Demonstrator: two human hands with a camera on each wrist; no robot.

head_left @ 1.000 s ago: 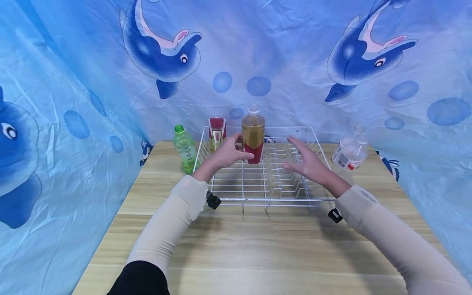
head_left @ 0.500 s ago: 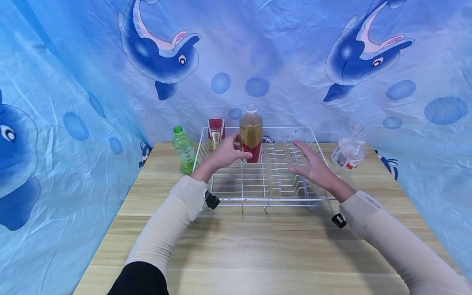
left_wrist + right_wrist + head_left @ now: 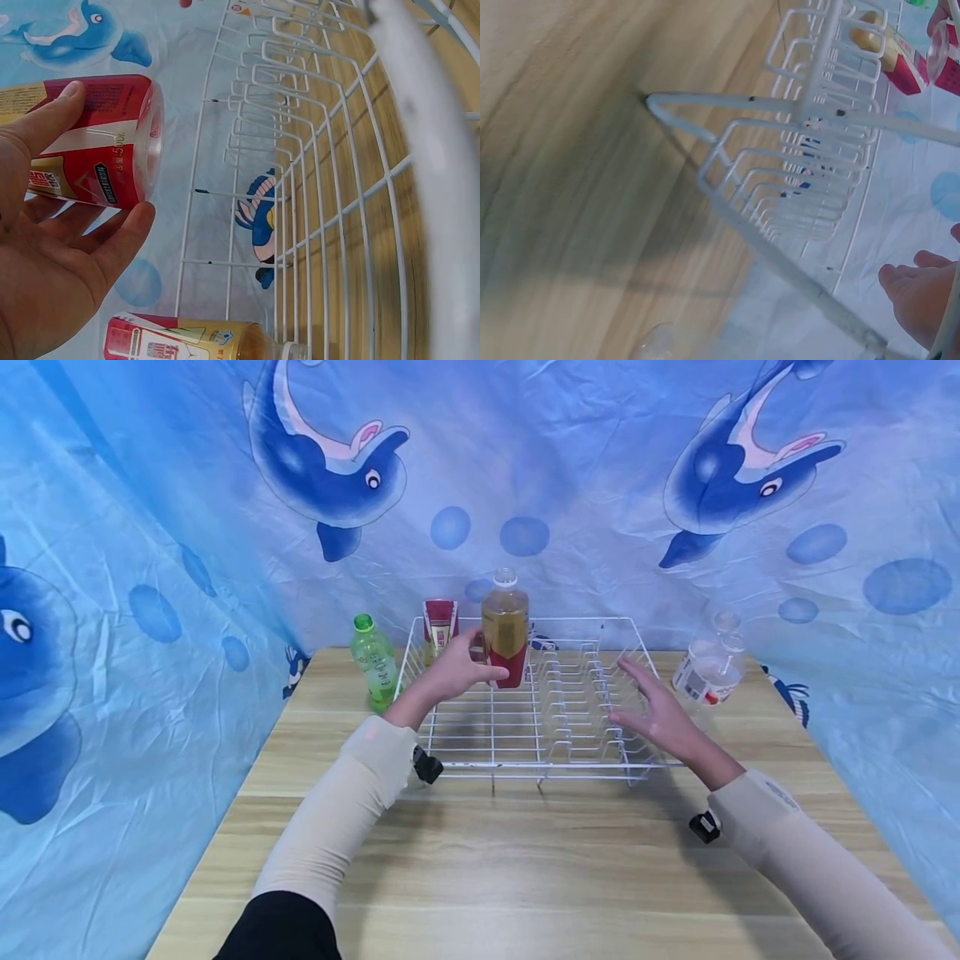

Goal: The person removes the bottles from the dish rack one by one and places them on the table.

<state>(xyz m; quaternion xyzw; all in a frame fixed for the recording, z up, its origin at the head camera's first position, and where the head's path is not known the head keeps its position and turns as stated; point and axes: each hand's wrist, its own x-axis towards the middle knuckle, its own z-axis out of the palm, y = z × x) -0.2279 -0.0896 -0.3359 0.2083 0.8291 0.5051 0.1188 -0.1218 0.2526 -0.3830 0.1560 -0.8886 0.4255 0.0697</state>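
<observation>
My left hand (image 3: 457,670) holds a clear plastic drink bottle (image 3: 506,618) with a red and gold label and amber contents, upright above the white wire dish rack (image 3: 551,767). In the left wrist view, the thumb and fingers (image 3: 124,236) wrap the bottle near its base. My right hand (image 3: 658,717) hovers over the rack's right side with fingers spread, holding nothing. A similar red and gold bottle (image 3: 440,625) stands upside down in the rack's back left corner, its neck pointing down in the left wrist view.
A green bottle (image 3: 375,664) stands just left of the rack on the wooden table (image 3: 525,868). Clear bottles (image 3: 708,672) with white labels stand to its right. Wire dividers (image 3: 592,702) run along the rack's right half. A blue dolphin-print sheet (image 3: 562,468) hangs behind.
My left hand has shifted slightly left with the bottle. My right hand has moved to the right, away from it, and stays spread.
</observation>
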